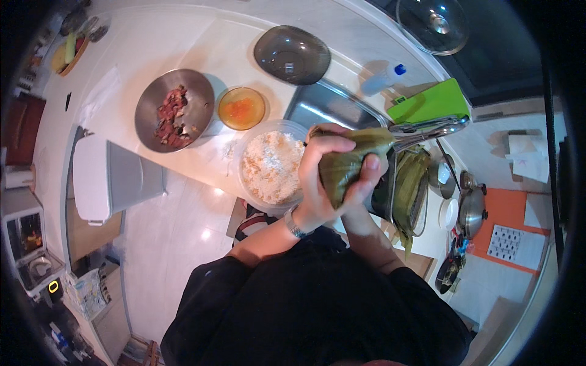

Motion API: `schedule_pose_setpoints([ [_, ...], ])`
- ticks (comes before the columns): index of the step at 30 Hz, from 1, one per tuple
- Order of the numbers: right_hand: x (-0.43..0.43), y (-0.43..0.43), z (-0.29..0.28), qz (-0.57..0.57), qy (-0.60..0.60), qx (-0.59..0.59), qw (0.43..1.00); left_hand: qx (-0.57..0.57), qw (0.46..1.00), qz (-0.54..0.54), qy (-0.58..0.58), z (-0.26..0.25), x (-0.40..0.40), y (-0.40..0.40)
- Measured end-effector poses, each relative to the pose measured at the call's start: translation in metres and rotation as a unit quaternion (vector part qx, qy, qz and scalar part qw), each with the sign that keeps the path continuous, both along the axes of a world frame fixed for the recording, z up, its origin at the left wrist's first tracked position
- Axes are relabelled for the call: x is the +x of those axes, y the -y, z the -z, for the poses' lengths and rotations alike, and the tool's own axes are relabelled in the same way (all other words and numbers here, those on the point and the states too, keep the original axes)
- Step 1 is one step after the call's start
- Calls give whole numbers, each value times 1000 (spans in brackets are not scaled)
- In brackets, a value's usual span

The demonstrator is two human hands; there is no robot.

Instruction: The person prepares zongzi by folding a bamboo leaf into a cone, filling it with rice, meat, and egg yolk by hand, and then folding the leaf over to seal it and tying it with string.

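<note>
Both hands are wrapped around a green leaf-wrapped parcel (342,170), which tapers to a point at its lower end. My left hand (312,176), with a metal-banded watch at the wrist, curls its fingers over the upper left side. My right hand (364,185) presses its thumb against the parcel's right side. What the leaf encloses is hidden. Just left of my hands, a clear plastic bowl (240,183) holds white rice mixed with yellowish bits. Long green leaves (405,183) lie over a wire-mesh basket (422,206) to the right.
Beyond the rice stand a glass bowl (224,120) of orange yolks and a steel bowl (201,105) with cut meat. A dark glass dish (293,57) sits behind the sink (320,107). The faucet (430,130) and green cutting board (430,103) are at right.
</note>
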State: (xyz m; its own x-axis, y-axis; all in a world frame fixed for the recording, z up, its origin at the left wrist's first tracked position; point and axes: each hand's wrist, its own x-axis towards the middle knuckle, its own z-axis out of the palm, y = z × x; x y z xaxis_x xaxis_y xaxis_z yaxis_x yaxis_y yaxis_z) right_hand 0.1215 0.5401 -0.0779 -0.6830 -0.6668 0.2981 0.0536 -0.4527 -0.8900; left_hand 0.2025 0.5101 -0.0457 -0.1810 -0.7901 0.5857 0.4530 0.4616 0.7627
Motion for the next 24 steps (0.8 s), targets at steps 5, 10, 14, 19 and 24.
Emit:
schedule_pose_setpoints([
  [5,7,23,27,19,-133,101,986,204,978,-17,-39,52,-12,9],
  [10,15,33,75,-7,-184,242,953,374,925,-37,-47,96,-1,13],
  [14,37,47,76,-24,-316,272,909,448,881,-76,-134,120,24,28],
  [19,64,96,35,-209,-409,339,821,607,689,7,-396,128,114,47],
  [24,96,153,129,-358,-692,175,601,627,606,-59,-485,108,193,61],
])
